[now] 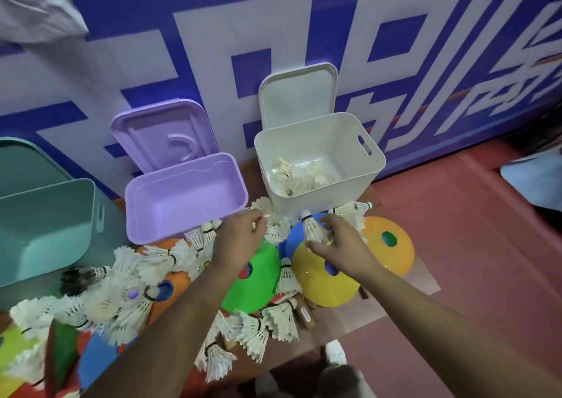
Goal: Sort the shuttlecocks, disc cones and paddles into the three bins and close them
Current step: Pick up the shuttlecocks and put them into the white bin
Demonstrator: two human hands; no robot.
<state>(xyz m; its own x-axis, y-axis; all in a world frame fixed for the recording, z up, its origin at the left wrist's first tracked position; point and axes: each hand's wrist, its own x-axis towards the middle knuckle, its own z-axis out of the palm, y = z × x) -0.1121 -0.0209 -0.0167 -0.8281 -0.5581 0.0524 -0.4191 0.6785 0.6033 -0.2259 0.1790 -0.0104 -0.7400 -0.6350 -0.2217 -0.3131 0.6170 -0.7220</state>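
Observation:
Three bins stand open by the wall: a teal bin (45, 215), a purple bin (182, 196) with nothing inside, and a white bin (319, 154) holding several shuttlecocks. In front of the white bin, my left hand (240, 236) pinches a white shuttlecock (276, 230). My right hand (340, 242) grips another shuttlecock (311, 227), cork up. Below them lie disc cones: green (255, 279), yellow (322, 279), orange (389, 245). Several loose shuttlecocks (127, 291) cover the pile at the left. A wooden paddle handle (305, 314) pokes out under the cones.
The bin lids lean open against the blue and white wall banner (395, 47). Red floor (471, 260) stretches to the right. A light blue object (535, 181) sits at the right edge. A white shoe (336, 352) shows at the bottom.

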